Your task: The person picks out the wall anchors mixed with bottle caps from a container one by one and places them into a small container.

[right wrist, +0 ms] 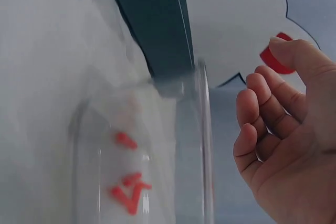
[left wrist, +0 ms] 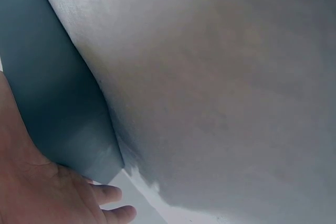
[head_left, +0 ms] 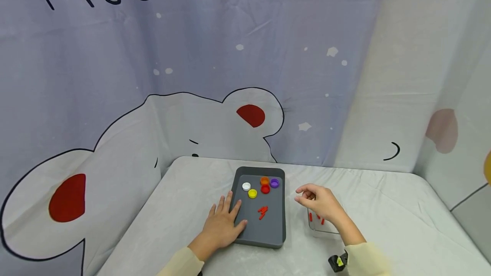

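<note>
My left hand lies with spread fingers on the left rim of a grey rectangular tray. In the left wrist view that palm is beside the tray's outer side. My right hand is raised over a clear plastic box, thumb and index finger apart, other fingers loosely bent. Nothing shows between the fingers of the right hand in the right wrist view. Several small red sticks lie in the box. More red sticks lie in a small pile on the tray.
At the tray's far end are a white cap, a yellow cap, an orange cap, a red cap and a purple cap. A white cloth covers the table. A printed curtain hangs behind.
</note>
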A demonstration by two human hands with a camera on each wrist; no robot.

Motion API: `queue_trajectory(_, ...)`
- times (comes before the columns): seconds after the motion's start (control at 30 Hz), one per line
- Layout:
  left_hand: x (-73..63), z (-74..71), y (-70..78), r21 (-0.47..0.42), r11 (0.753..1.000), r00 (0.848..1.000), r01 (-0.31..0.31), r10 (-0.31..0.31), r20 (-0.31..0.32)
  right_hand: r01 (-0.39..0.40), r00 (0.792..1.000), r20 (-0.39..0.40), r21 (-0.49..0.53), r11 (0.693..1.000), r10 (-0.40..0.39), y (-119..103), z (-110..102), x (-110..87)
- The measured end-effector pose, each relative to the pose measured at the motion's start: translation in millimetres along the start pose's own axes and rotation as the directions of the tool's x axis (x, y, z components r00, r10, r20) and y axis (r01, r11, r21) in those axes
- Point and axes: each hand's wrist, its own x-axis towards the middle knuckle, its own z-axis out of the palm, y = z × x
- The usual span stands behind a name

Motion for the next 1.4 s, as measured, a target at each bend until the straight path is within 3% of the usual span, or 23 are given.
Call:
queue_trajectory(0.3,0.1,0.8,0.1,0.001,1.0,1.0,-0.001,0.001,-0.008,0.124,0.992,-0.009,0.037,0.992,-0.123,-10,36,5.2)
queue_trajectory(0.47,0.3,1.3,0.2,0.003,1.0,1.0,0.003,-0.003,-0.007,0.104,0.994,0.01,0.045,0.994,-0.104,-16,52,5.6)
queue_trajectory(0.7,0.2,1.9,-0.1,0.02,1.0,1.0,0.01,-0.01,-0.009,0.165,0.984,0.06,0.033,0.986,-0.167,-22,68,8.2)
queue_trajectory(0.93,0.8,1.2,-0.3,0.02,1.0,1.0,0.009,-0.009,-0.001,0.162,0.979,0.122,0.008,0.987,-0.161,-27,80,10.6)
queue_trajectory(1.4,0.4,0.8,0.0,-0.008,1.0,1.0,0.01,-0.01,0.001,0.08,0.992,0.119,-0.298,0.951,-0.046,-34,103,13.9)
